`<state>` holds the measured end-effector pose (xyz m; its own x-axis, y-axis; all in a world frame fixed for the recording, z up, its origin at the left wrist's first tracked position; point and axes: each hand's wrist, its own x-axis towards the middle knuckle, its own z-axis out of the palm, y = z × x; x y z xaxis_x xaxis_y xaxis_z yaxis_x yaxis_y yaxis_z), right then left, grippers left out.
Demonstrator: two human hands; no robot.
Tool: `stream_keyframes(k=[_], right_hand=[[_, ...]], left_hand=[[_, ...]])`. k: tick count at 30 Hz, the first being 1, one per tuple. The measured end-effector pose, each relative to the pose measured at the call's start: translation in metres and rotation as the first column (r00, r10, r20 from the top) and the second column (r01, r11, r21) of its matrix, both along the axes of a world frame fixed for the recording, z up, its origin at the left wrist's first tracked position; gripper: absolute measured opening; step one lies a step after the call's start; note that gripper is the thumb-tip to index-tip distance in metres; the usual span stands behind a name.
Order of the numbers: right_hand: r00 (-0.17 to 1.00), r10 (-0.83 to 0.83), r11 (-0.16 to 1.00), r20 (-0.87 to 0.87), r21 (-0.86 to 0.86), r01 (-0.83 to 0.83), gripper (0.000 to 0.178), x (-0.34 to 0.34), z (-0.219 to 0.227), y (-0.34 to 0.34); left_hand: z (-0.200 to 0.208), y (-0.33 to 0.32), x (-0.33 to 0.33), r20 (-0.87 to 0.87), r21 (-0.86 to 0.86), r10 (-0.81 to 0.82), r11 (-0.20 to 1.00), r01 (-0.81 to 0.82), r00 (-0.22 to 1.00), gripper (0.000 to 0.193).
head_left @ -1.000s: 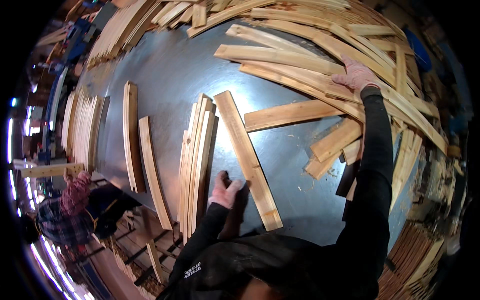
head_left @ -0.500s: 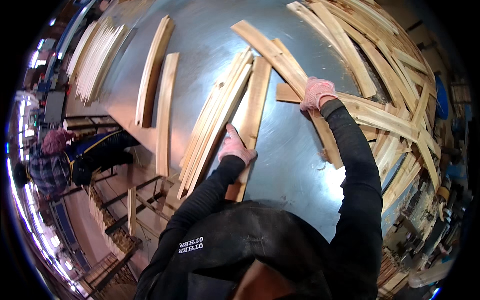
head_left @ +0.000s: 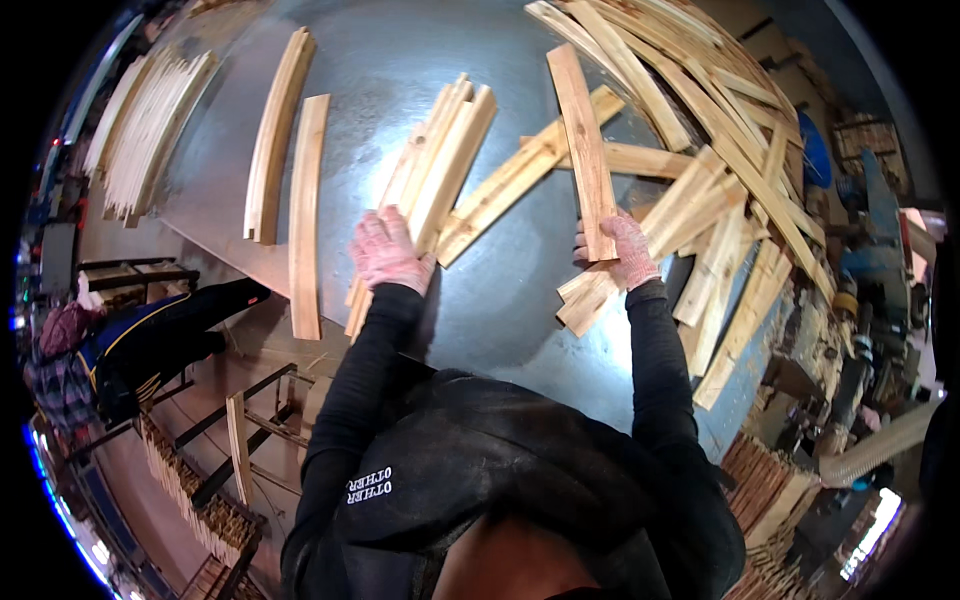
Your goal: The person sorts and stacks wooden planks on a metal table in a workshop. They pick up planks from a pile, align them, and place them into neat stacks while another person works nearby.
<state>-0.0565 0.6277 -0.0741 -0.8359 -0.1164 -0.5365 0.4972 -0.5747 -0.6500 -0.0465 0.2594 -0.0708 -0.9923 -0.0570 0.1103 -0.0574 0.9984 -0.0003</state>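
Observation:
My gloved left hand (head_left: 385,250) lies with fingers spread across the near part of a stack of narrow wooden boards (head_left: 440,170). At the right, my gloved right hand (head_left: 622,248) is closed round the near end of a single wooden board (head_left: 580,130), which points away from me. Beneath that board lie crossed pieces, one a slanting wooden board (head_left: 530,175) whose near end reaches the stack. Other loose boards (head_left: 590,295) lie just under and beside my right hand.
A metal-topped table (head_left: 360,110) carries everything. Left of the stack are a lone board (head_left: 308,220), a small bundle (head_left: 275,140) and a larger bundle of strips (head_left: 160,130). A jumbled board pile (head_left: 740,150) covers the right side. A person (head_left: 130,340) bends beside racks at the left.
My left hand has moved left from a separate board onto the stack. My right hand has come nearer and now holds a board's near end. The board that lay beside the stack has shifted.

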Motion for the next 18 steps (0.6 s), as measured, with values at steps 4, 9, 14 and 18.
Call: stream_keyframes(k=[4, 9, 14, 18], right_hand=[[0.999, -0.053, 0.942, -0.004, -0.331, 0.048, 0.052, 0.046, -0.001, -0.017], [0.999, 0.003, 0.999, -0.05, -0.049, -0.006, 0.048, 0.085, -0.006, -0.11], [0.472, 0.868, 0.089, 0.15, 0.891, -0.446, 0.06, 0.073, 0.011, -0.226], [0.964, 0.258, 0.254, -0.057, 0.967, -0.011, 0.046, 0.014, -0.041, -0.201]], left_hand=[[0.03, -0.004, -0.023, 0.377, 0.063, 0.103, 0.989, -0.136, 0.921, 0.112], [0.027, -0.012, -0.024, 0.388, 0.168, 0.069, 0.975, -0.143, 0.919, 0.114], [0.035, 0.001, 0.002, 0.421, 0.081, 0.041, 0.993, -0.082, 0.906, 0.123], [0.028, 0.0, -0.006, 0.443, 0.064, 0.143, 0.98, -0.19, 0.885, 0.122]])
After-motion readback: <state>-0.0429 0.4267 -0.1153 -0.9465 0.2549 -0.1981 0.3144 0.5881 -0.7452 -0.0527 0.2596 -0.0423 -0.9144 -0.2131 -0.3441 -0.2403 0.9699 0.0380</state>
